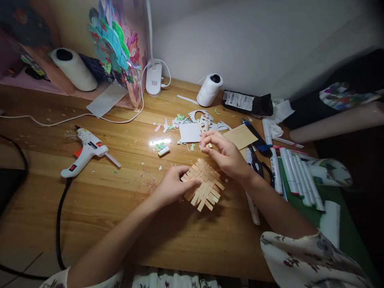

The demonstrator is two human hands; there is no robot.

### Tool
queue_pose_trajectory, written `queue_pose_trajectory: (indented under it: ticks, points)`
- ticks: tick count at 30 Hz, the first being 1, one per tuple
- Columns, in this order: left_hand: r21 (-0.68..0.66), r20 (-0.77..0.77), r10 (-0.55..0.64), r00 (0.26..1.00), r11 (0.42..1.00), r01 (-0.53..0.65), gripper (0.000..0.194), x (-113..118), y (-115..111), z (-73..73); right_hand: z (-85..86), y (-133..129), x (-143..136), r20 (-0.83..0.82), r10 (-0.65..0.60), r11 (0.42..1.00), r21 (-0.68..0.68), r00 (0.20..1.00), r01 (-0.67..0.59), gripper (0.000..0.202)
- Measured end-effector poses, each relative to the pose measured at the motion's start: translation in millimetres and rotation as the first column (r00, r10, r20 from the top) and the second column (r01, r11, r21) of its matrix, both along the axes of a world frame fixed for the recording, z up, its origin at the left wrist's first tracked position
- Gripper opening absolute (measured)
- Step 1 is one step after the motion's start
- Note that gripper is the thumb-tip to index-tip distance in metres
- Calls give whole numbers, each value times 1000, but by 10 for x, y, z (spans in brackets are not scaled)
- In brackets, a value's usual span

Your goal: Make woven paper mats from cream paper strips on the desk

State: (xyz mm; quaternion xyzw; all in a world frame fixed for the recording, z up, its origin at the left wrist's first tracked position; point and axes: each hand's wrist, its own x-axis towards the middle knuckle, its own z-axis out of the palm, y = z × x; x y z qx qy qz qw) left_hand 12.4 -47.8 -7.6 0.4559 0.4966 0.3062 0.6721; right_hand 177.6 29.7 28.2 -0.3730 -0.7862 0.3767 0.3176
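Note:
My left hand [171, 185] grips a small woven mat of cream paper strips [205, 180] by its left side, thumb on top. The mat is held tilted above the table, and loose strip ends stick out along its lower and right edges. Just above the mat's upper right is my right hand [223, 154], its thumb and fingers closed in a pinch. A thin cream paper strip [207, 126] shows at these fingertips, partly hidden by them. Behind the fingers lies a white paper piece [189, 133] among coloured scraps [180, 119].
A hot glue gun [87, 150] lies left. At the back stand a thread spool [210, 90] and a black package [247, 103]. A cream card [242, 137], a cutter [258, 138], scissors [257, 164] and several markers [297, 176] lie right. A small white roll [163, 151] sits mid-table.

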Motion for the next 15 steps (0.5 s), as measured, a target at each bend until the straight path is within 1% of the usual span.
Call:
queue_pose_trajectory:
  ticks: [1, 2, 3, 5, 7, 8, 10, 12, 15]
  points:
    - [7, -3, 1, 1000, 1000, -1, 20, 2, 1, 0, 17, 22, -2, -24, -6, 1000, -10, 1000, 5, 8]
    - [9, -7, 2, 1000, 1000, -2, 20, 1, 3, 2, 32, 38, -3, -29, 19, 1000, -18, 999, -19, 8]
    - [12, -12, 0, 1000, 1000, 0, 20, -1, 5, 6, 44, 49, -2, -10, 73, 997, -28, 997, -73, 7]
    - [26, -30, -10, 999, 1000, 10, 20, -8, 9, 14, 48, 53, 4, 76, 222, 975, -49, 972, -218, 4]
    - [57, -78, -29, 996, 998, 34, 19, -13, 9, 15, 25, 40, 14, 167, 323, 946, -77, 932, -314, 11]
    - [75, -116, -34, 993, 996, 43, 20, -14, 8, 12, 7, 30, 19, 201, 336, 942, -90, 920, -324, 10]
    - [101, -197, -22, 980, 994, 43, 22, -11, 2, -1, -29, 11, 24, 238, 322, 947, -96, 916, -308, 4]
    - [121, -252, 8, 968, 992, 23, 26, -6, -5, -17, -57, 0, 27, 256, 315, 949, -77, 914, -305, 8]
    - [132, -243, 52, 969, 991, -20, 27, -8, -9, -24, -86, -2, 41, 318, 321, 943, -21, 892, -332, 9]
